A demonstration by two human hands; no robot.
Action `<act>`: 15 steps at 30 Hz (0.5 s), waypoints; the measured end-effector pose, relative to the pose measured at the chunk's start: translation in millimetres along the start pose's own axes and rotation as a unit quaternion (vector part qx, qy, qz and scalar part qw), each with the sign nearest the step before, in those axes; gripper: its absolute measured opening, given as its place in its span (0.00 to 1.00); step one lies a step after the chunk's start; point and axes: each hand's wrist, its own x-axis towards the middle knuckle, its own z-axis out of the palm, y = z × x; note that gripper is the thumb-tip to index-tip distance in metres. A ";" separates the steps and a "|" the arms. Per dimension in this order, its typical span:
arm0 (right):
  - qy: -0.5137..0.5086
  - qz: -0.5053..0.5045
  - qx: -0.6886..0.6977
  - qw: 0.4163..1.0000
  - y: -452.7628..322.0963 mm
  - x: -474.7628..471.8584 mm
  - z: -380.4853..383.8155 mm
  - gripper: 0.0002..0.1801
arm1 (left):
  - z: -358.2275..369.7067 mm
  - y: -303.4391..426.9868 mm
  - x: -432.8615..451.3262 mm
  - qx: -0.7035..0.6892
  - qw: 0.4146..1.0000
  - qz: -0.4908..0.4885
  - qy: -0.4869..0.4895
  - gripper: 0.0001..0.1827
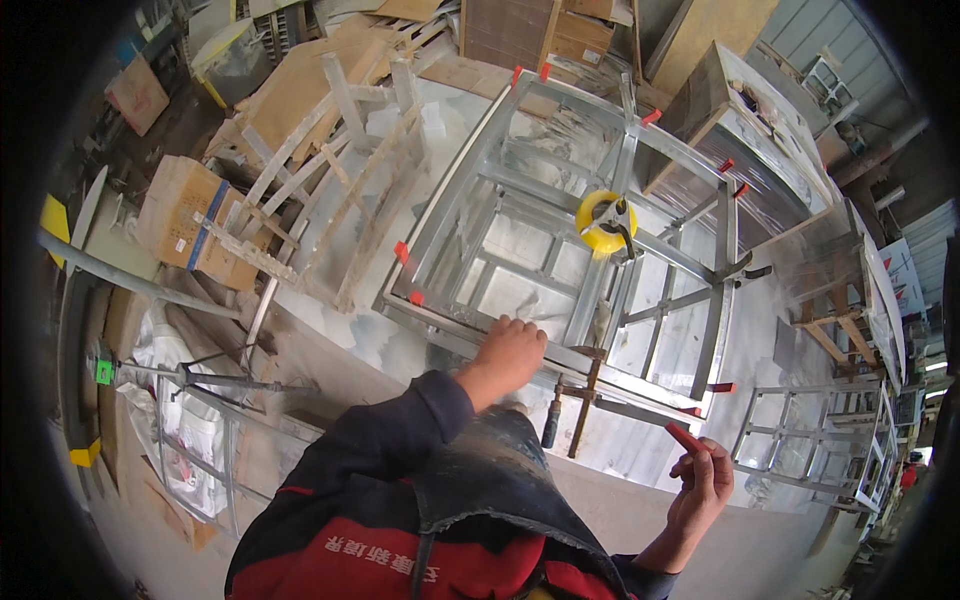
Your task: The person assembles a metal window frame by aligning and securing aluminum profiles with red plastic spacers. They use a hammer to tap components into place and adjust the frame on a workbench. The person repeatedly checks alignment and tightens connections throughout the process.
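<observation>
My left hand rests on the near edge of a welded-looking metal frame, its fingers bent; the palm side is hidden. My right hand pinches a small red strip between thumb and fingers, just off the frame's near right corner. Similar red pieces, such as one at the left, sit along the frame's rim. Between my hands, a bar clamp with a dark handle is fixed on the near rail. A roll of yellow tape lies on a crossbar, around a metal clamp part.
Rough wooden trestles stand left of the frame, by a cardboard box. A tripod is nearer me. Film-wrapped panels stand at the far right; another metal grid frame lies to the right.
</observation>
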 end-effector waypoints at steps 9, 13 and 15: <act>0.098 -0.028 -0.024 0.995 -0.8 -49.4 97.6 0.15 | -108.2 -50.3 -52.4 -0.445 0.838 0.274 -0.154 0.32; 0.142 -0.001 -0.018 0.990 12.6 -86.3 183.9 0.15 | -160.6 -167.4 -77.9 -0.495 0.792 0.307 -0.182 0.25; 0.165 0.026 0.012 0.986 14.5 -109.5 231.5 0.16 | -176.2 -234.0 -83.1 -0.507 0.793 0.278 -0.192 0.22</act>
